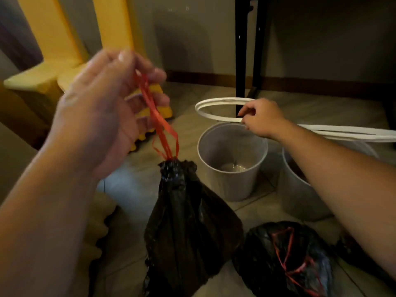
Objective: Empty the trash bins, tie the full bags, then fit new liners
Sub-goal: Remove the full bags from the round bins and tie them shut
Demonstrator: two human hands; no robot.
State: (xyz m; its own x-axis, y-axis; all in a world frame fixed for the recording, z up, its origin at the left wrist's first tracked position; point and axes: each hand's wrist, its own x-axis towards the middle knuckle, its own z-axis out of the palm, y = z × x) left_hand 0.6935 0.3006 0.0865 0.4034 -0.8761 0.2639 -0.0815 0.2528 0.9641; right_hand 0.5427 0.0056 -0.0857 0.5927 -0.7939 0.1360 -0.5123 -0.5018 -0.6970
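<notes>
Left hand [100, 116] is raised and motion-blurred, with its fingers [154, 75] curled round the red drawstring [159, 123]. The loops run out from between the fingertips and down to the cinched neck of the black trash bag [188, 221], which hangs straight below the hand. The strings look taut; the bag's lower end runs out of the bottom of the frame. Right hand [262, 120] is reached forward, thumb and fingers pinching the near edge of a white plastic ring [214, 102]. The rest of the hoop extends left and away from the hand. The ring sits just over the far rim of a light round bin [231, 168]; I can't tell whether they touch. That bin stands upright on the tiled floor [252, 213], unlined, with its bare bottom visible. A second bin [300, 196] is just right of it, partly hidden by the right forearm, with another white ring [353, 132] over its mouth; whether it's seated is unclear. A second black bag [267, 249], tied with red string, lies on the floor near the bottom right, apart from the hanging bag. Yellow plastic furniture [53, 39] is at back left and a black table leg [241, 50] stands behind the bins.
</notes>
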